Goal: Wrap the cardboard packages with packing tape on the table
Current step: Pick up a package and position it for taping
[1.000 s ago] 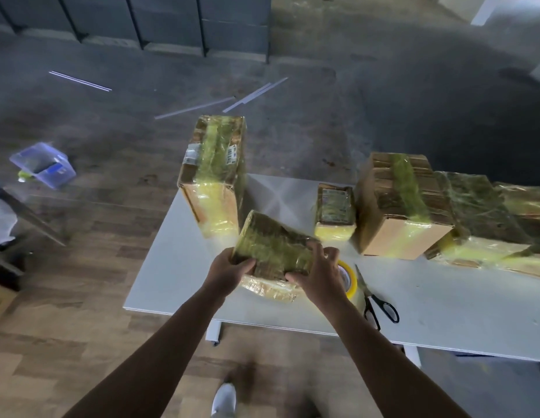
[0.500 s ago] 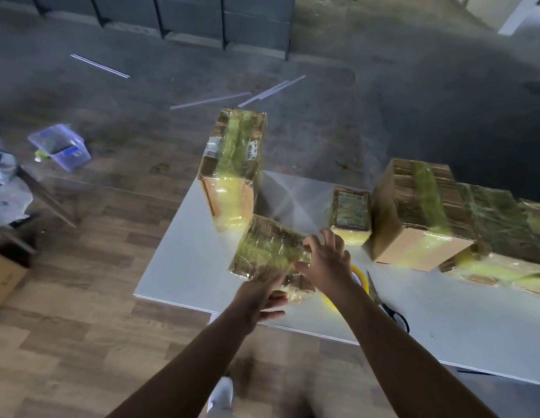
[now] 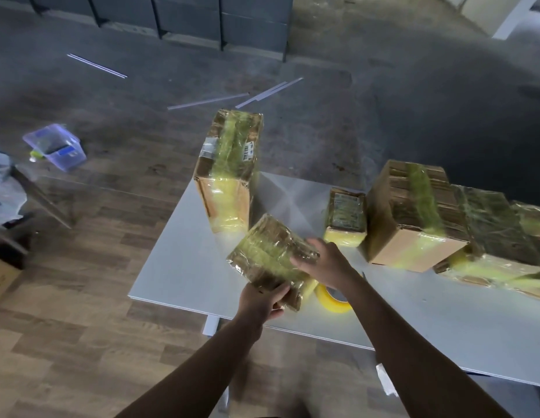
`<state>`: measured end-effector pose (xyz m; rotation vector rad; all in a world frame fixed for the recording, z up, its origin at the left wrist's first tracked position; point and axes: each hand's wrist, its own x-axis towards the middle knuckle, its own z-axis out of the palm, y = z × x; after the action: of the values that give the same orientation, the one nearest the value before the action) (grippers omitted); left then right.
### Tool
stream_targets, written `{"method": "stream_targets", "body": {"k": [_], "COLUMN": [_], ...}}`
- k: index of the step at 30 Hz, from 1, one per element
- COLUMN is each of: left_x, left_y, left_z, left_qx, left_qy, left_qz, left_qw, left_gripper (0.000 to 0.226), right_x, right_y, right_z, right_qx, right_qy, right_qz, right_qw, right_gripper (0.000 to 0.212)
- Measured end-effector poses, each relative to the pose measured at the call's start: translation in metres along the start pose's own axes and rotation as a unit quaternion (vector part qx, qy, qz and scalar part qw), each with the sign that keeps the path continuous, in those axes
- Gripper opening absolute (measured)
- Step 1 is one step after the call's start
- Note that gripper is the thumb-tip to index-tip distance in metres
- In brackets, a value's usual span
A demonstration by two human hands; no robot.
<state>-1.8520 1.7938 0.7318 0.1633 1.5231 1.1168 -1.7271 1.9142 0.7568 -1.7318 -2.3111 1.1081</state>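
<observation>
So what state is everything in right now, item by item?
Held package: tape-wrapped, tilted, above the table.
Left hand: fingers curled round its near corner.
Right hand: holds its right end.
Tape roll: flat on the table, partly hidden.
Tall package: taped, standing on end.
Small package: taped, upright.
Large box: taped, resting on the table.

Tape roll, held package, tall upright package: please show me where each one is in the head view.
tape roll (image 3: 324,298), head view, yellow outer rim.
held package (image 3: 268,251), head view, taped top face.
tall upright package (image 3: 228,203), head view, yellow tape band on its front.
</observation>
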Motion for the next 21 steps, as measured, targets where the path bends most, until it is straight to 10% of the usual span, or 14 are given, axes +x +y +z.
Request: {"method": "stream_targets", "body": {"k": [16,21], "left_x": [-0.02,-0.023], "left_y": [0.044,0.055], "left_z": [0.047,0.071], "left_qx": [0.177,0.29], "left_qy": [0.041,0.031], "left_qz": [0.25,0.34], "left_qw": [0.951,0.894], "left_gripper": [0.022,0.056], "right_x": [-0.019,-0.025], "right_y": [0.034,0.043], "right_z": [-0.053,-0.068], "right_qx": [0.206,0.269], "right_qy": [0.117,0.122], "right_qz": [0.023,0.014], "right_qw": [0.971,0.955], "right_gripper": [0.033,0.041]}}
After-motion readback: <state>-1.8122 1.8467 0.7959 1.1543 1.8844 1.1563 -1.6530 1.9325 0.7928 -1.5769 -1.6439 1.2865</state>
